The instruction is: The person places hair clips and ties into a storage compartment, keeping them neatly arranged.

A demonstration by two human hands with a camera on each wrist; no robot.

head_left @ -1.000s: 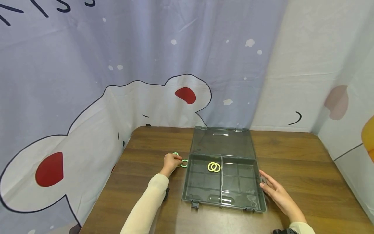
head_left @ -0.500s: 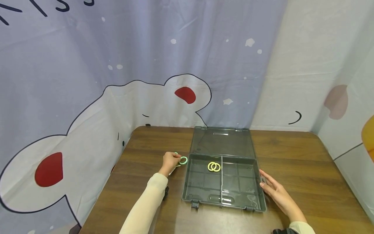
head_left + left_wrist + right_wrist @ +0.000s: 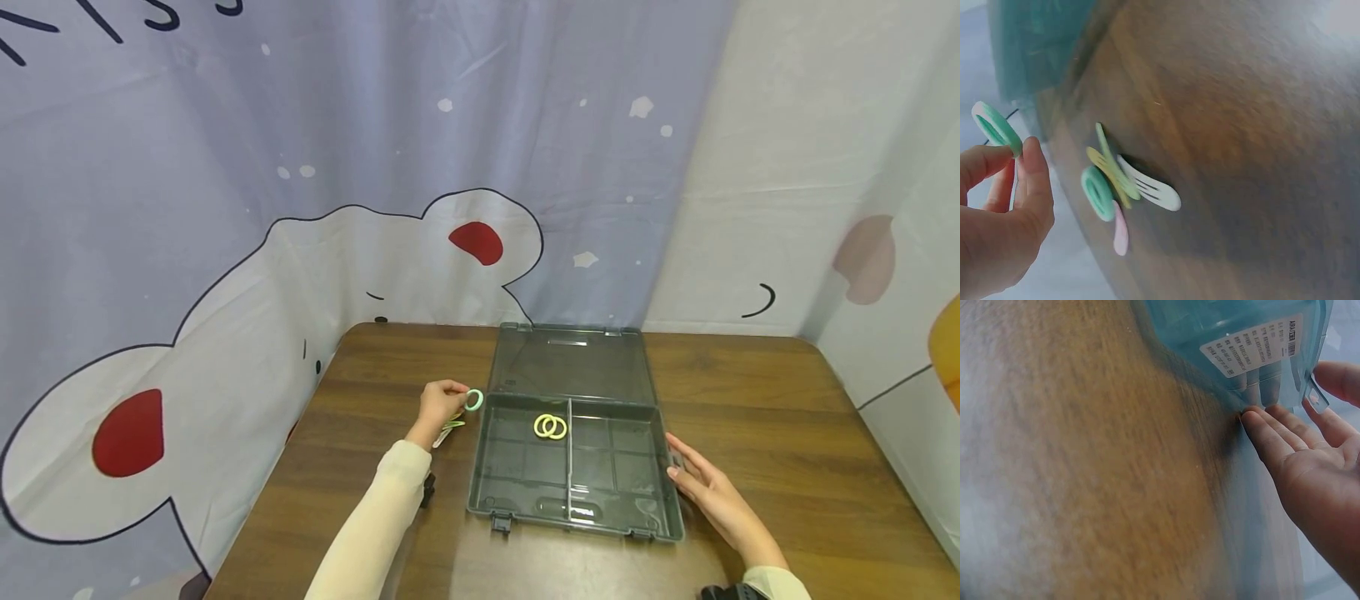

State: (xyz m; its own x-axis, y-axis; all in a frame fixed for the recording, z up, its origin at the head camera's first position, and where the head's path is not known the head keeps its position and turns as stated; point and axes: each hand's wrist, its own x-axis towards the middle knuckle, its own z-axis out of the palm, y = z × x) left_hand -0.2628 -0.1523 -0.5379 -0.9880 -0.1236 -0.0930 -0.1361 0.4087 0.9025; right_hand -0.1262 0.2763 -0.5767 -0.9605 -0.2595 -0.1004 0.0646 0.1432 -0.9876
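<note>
Pinching a pale green ring [image 3: 1008, 130] between thumb and fingertips, the left hand [image 3: 437, 408] is held above the wooden table [image 3: 750, 417], just beside the open box [image 3: 517, 479]. Compared with half a second ago, the ring is raised and more of the clips below is uncovered; one ring can thus be judged as freed from the pile. On the table are left a second green ring [image 3: 1087, 189] and white [image 3: 1160, 194], yellow, green and pink clips. By the right hand [image 3: 716, 504], its fingers extended, the box's right side is touched. Two overlapping yellow rings [image 3: 546, 427] are contained in the left compartment, near the divider. On the box's outer side a printed label [image 3: 1254, 347] is borne, its small print illegible. On the curtain [image 3: 585, 183], black lettering is cut off, possibly ending "iss".
</note>
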